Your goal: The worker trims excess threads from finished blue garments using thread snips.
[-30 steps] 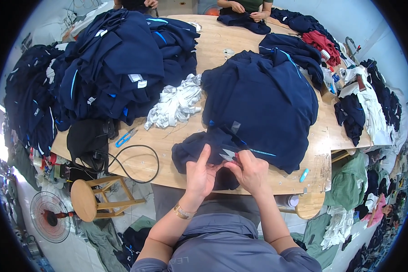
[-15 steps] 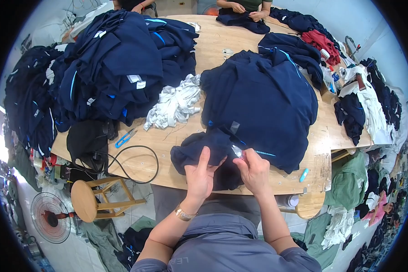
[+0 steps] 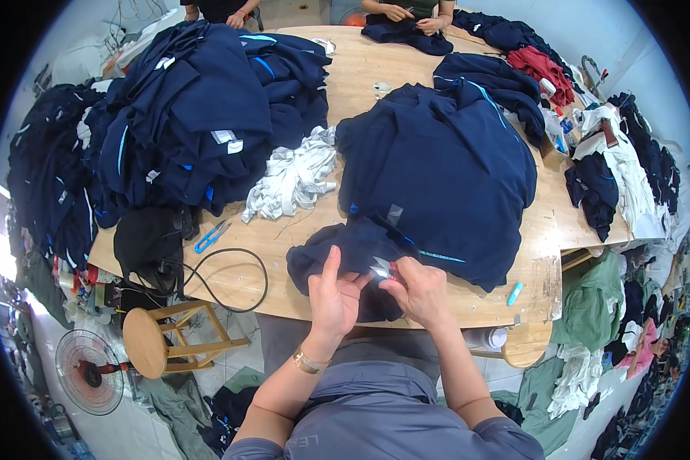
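My left hand (image 3: pixel 334 300) grips the near part of a navy garment (image 3: pixel 311 251) at the table's front edge, its thumb raised and its fingertips partly behind the cloth. In my right hand (image 3: pixel 420 293) are small thread snips (image 3: pixel 381 267), with bright metal blades and a bit of red at the grip. The blades point left, close to my left fingertips and the cloth; whether they touch it I cannot tell. Just beyond lies a broad navy garment stack (image 3: pixel 445 169) with light-blue trim, which meets the held cloth.
A high navy pile (image 3: pixel 184 115) and white strips (image 3: pixel 291 180) lie to the left. Blue snips (image 3: pixel 209 238), a black bag (image 3: pixel 149 241) and a looped cable rest near the front edge. A turquoise marker (image 3: pixel 514 294) is at right. Two people work across the table (image 3: pixel 356 65).
My right hand has moved slightly left with the snips, bringing the blades nearer my left fingers. My left hand has shifted slightly and still holds the cloth.
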Available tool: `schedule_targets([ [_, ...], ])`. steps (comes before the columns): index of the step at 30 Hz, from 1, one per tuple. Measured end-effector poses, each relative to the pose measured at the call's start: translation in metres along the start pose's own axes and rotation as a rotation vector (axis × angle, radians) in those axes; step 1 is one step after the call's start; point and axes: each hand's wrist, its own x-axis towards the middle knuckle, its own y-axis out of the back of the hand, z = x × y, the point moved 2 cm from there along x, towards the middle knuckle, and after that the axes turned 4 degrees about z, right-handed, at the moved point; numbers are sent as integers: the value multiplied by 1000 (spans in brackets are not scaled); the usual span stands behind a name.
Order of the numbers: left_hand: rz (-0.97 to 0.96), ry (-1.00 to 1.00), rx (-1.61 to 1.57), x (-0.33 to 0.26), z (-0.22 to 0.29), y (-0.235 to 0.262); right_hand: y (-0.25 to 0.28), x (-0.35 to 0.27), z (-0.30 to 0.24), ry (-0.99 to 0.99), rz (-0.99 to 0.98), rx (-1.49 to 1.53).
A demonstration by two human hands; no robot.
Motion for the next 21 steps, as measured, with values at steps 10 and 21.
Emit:
schedule_targets([
  [10, -17, -69, 54, -4, -5, -1, 2, 8, -6, 124, 11, -99],
  [21, -224, -79, -90, -4, -1, 0, 0, 1, 3, -552, 198, 1106],
])
